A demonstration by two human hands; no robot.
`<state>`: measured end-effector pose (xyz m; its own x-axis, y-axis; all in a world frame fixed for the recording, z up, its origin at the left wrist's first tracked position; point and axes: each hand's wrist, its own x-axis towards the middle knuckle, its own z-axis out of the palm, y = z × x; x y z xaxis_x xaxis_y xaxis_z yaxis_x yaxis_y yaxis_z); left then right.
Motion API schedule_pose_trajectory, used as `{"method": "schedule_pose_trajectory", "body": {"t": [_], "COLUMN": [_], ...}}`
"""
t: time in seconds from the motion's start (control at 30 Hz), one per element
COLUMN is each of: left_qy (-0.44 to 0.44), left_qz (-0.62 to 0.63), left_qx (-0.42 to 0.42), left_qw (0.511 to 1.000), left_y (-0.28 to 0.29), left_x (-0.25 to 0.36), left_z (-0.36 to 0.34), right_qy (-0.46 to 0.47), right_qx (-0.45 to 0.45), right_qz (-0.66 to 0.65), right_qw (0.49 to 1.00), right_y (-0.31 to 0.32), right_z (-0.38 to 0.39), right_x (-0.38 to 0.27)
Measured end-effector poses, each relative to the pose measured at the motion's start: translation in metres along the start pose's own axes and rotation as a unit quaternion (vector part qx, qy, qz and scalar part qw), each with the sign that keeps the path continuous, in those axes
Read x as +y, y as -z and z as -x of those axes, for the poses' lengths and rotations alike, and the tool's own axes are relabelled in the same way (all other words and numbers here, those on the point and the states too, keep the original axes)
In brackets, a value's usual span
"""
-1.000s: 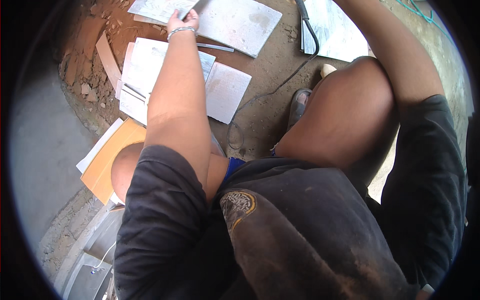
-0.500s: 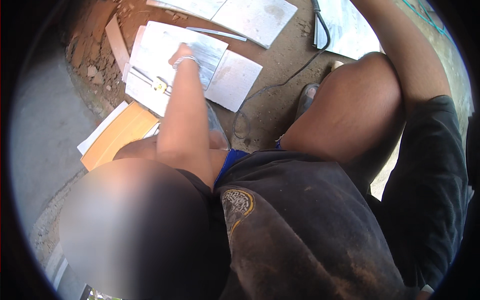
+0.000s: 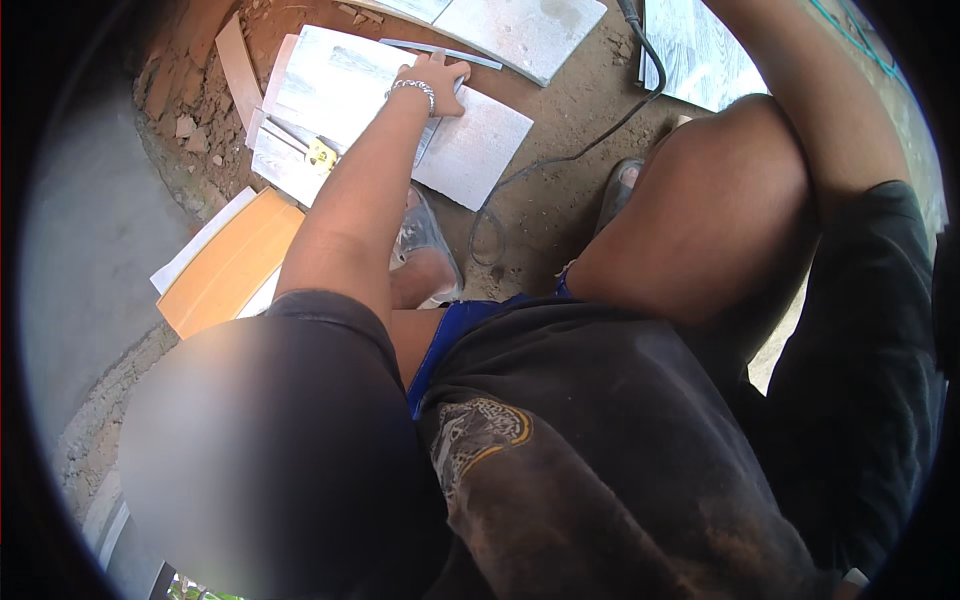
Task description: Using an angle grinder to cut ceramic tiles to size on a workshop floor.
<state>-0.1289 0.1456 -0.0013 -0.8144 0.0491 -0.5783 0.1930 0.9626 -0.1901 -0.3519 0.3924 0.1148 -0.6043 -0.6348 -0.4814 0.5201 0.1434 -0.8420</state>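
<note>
My left hand (image 3: 440, 82) reaches forward and lies on the right edge of a grey wood-patterned tile (image 3: 335, 80), its fingers spread. A plain pale tile (image 3: 478, 145) lies partly beneath that edge, just below the hand. Left of my wrist, a yellow tape measure (image 3: 321, 155) sits on the tiles, next to a thin straight strip (image 3: 285, 134). My right forearm (image 3: 820, 90) runs up past my raised knee and out at the upper edge, so the right hand is out of sight.
More tiles (image 3: 530, 30) lie at the top, with a narrow strip (image 3: 440, 53) before them. A black cable (image 3: 590, 150) winds over the dirt floor beside a streaked panel (image 3: 695, 50). An orange-yellow box (image 3: 230, 265) and broken rubble (image 3: 190, 130) are at left. My sandalled foot (image 3: 425, 240) is near the tiles.
My left hand has moved right across the wood-patterned tile to its right edge, and its fingers have spread. The view has shifted slightly. The right arm stays about the same.
</note>
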Motion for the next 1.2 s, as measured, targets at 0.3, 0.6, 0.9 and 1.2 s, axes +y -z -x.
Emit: {"method": "schedule_pose_trajectory", "body": {"t": [0.3, 0.6, 0.9, 1.2], "left_qy": [0.089, 0.266, 0.268, 0.252], "left_qz": [-0.023, 0.004, 0.104, 0.096], "left_qx": [0.158, 0.571, 0.578, 0.553], "left_qw": [0.983, 0.777, 0.764, 0.789], "left_y": [0.021, 0.055, 0.05, 0.046], "left_x": [-0.006, -0.069, -0.084, -0.075], "left_z": [0.055, 0.138, 0.161, 0.162], "right_qy": [0.021, 0.002, 0.0, 0.014], "right_qx": [-0.003, -0.002, -0.056, -0.059], "right_qz": [0.002, 0.008, 0.121, 0.082], "right_qw": [1.0, 1.0, 0.991, 0.995], "right_y": [0.002, -0.022, -0.064, -0.082], "right_z": [0.007, 0.001, 0.018, 0.007], "right_x": [-0.01, -0.002, -0.022, -0.024]}}
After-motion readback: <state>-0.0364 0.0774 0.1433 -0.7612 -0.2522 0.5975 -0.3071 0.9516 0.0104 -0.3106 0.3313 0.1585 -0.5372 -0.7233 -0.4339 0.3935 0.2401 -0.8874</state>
